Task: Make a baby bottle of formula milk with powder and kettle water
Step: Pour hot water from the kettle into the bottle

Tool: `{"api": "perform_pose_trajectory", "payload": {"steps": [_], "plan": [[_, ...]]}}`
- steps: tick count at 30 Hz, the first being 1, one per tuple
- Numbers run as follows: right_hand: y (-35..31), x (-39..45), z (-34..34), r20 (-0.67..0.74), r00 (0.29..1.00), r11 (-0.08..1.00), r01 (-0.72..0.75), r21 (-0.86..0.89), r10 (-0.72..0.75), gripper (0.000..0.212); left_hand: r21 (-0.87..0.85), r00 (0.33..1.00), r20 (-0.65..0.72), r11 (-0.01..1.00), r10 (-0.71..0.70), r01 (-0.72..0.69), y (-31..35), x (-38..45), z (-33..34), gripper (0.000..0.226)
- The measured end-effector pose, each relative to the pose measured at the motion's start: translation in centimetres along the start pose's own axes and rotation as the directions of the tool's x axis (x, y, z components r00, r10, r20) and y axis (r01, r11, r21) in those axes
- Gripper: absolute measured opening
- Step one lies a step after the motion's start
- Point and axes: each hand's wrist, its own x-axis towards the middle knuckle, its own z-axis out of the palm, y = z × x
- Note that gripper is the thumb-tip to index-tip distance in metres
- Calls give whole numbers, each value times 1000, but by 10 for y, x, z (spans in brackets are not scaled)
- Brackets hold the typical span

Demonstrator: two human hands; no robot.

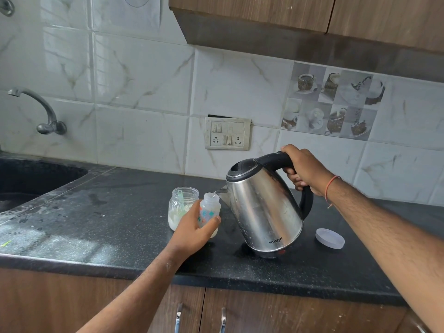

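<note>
Here the baby bottle (209,212), clear with small coloured prints and its neck uncapped, stands near the middle of the black speckled countertop (115,212), where the left hand (194,233) curls round its lower half. Tilted over it, the steel kettle (263,210) has its spout at the bottle's mouth and a thin stream of water running in; the right hand (304,170) grips the black handle. Just behind the bottle, a glass jar (181,203) holds white powder and a pale green scoop. To the right of the kettle a round pale lid (330,238) lies flat. The counter is dusted with pale smears toward the dark sink (28,179) at left, under a wall tap (40,111). Marbled white tiles, a switchboard (227,133) and wooden cabinets (312,10) frame the room.
</note>
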Motion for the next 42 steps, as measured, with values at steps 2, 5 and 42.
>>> {"api": "perform_pose_trajectory", "payload": {"steps": [2, 5, 42], "plan": [[0, 0, 0, 0, 1000, 1000, -1, 2, 1, 58, 5, 1000, 4, 1000, -6, 6, 0, 0, 0, 29], [1, 1, 0, -1, 1000, 1000, 1, 6, -1, 58, 14, 1000, 6, 1000, -10, 10, 1, 0, 0, 30], [-1, 0, 1, -4, 1000, 1000, 4, 4, -4, 54, 6, 1000, -3, 1000, -19, 19, 0, 0, 0, 46]]}}
